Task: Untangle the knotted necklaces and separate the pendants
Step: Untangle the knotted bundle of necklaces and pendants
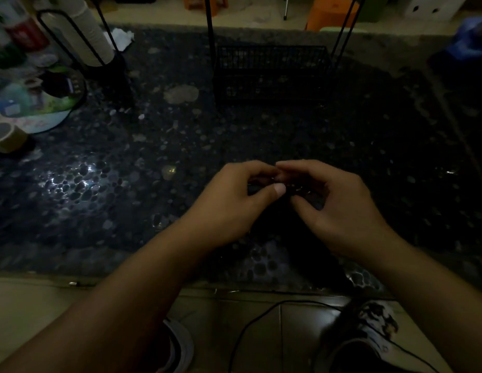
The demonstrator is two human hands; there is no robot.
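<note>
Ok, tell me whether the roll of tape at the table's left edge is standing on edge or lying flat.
Lying flat: the tape roll rests on its side face, its round opening facing up.

A dim home: pebble-patterned glass table (153,146), tiled floor (27,313), orange stool (328,12).

Head-worn view, down over table (180,146)

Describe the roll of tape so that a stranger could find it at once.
Start at the dark pebble-patterned table and follow it to its far left edge. The tape roll stands there, just below the round printed tray. It alone is a beige ring with a grey hollow centre.
</note>
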